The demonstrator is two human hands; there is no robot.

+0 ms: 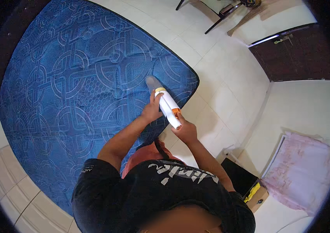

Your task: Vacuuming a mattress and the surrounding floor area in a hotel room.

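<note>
A white handheld vacuum cleaner (166, 102) is held in both hands over the corner area of a blue patterned mattress (77, 72). Its translucent grey nozzle (152, 82) points away from me, though whether it touches the fabric I cannot tell. My left hand (153, 110) grips the side of the body near the yellowish front ring (160, 89). Around the rear end, beside an orange part (176, 111), my right hand (186, 130) is closed on the vacuum. Fingers of both hands are partly hidden by the white body.
Pale floor tiles (220, 102) run along the mattress's right edge. A dark door (301, 56) stands at the upper right. Right of me are a black box-like object (237, 176), a cardboard box (258, 199) with yellow material, and a pink cloth (301, 171). A broom (243, 21) leans at the top.
</note>
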